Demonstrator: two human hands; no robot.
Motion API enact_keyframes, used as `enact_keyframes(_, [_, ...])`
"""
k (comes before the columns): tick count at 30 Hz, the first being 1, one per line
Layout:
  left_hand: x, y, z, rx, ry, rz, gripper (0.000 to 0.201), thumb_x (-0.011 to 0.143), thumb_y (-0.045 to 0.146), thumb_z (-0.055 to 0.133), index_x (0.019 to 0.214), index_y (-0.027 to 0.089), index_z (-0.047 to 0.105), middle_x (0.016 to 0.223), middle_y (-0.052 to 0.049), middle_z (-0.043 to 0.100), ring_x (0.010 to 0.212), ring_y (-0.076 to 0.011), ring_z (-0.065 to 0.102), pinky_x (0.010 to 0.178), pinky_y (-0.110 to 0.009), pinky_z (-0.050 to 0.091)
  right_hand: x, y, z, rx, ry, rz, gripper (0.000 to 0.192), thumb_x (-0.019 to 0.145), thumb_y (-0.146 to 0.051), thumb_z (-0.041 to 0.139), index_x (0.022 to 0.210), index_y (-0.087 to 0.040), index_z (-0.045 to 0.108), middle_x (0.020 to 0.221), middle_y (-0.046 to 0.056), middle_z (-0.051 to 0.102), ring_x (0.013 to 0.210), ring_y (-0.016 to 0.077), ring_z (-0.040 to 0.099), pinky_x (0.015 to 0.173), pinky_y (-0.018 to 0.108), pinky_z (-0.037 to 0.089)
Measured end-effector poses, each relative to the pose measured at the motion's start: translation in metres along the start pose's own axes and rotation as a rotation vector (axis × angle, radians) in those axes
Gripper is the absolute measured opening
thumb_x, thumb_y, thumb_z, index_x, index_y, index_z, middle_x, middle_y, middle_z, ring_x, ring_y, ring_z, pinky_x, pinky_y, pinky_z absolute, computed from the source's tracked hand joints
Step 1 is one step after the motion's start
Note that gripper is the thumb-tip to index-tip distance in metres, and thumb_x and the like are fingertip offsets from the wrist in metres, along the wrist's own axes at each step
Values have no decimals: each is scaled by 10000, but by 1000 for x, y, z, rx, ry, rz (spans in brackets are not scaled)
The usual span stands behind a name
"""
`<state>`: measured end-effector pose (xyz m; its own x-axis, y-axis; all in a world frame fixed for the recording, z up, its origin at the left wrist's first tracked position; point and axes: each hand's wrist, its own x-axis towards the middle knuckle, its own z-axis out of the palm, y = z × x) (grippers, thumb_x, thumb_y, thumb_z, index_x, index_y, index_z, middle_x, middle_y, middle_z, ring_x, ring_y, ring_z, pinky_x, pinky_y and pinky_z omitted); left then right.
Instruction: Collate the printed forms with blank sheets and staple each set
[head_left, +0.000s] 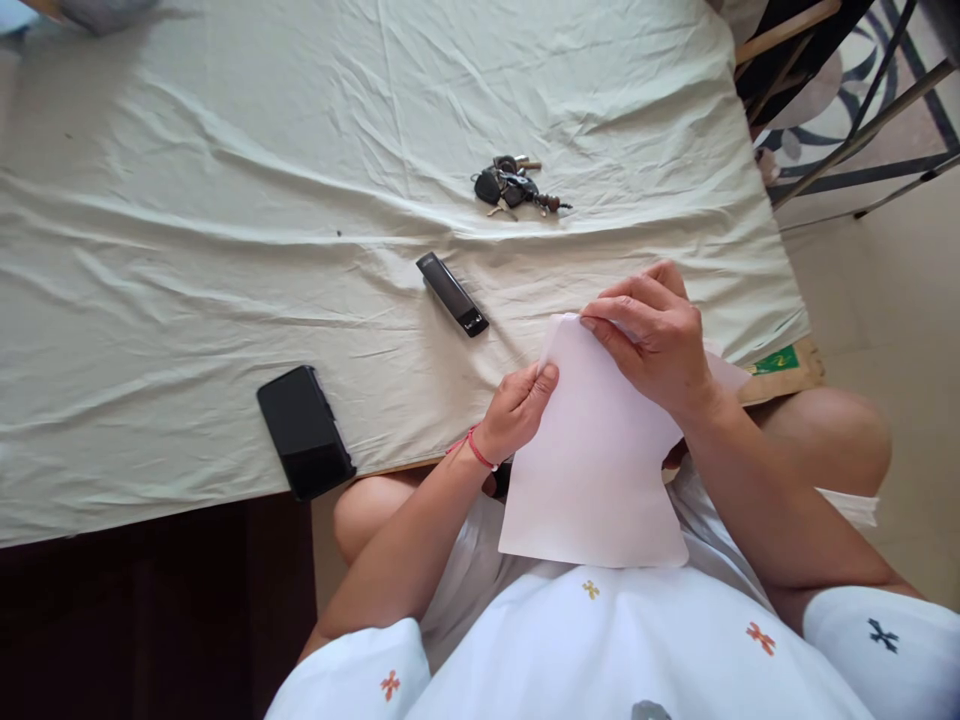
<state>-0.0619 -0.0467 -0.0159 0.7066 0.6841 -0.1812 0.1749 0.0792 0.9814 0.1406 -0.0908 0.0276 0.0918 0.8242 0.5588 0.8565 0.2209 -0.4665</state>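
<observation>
Paper (585, 480) was held between both hands, at the near edge of the cloth-covered table (187, 330); its long axis ran from the table back toward the white shirt (637, 640). Left hand (517, 408): closed on the paper's left edge, thumb on top. Right hand (656, 335): thumb and forefinger pinched together on the far edge, close to the left corner, remaining fingers loosely bent. Black stapler (452, 294) lay untouched on the cloth, ahead and to the left of the left hand, which was the nearer one; its long axis slanted, near end pointing toward that hand's knuckles.

Not made out: left fingers, mostly hidden beneath the paper; number of sheets; whether the pale flap (726, 374) right of the right hand belonged to the same sheet.
</observation>
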Motion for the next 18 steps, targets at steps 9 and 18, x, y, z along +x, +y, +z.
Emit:
enact_keyframes(9, [1,0,0,-14,27,26,516,1001,653,438,746,205,458,674,19,401,631,-121,355,540,-273,314,3,-4,-1,44,-41,33,242,1016,-429,532,925,-272,692,857,41,657,863,210,551,875,456,494])
enact_keyframes(18, [1,-1,0,-12,10,13,484,1013,626,434,792,198,482,695,23,404,644,-118,363,570,-274,325,0,2,-1,7,-99,-26,222,1027,-376,481,911,-234,607,881,46,640,889,218,539,899,476,483])
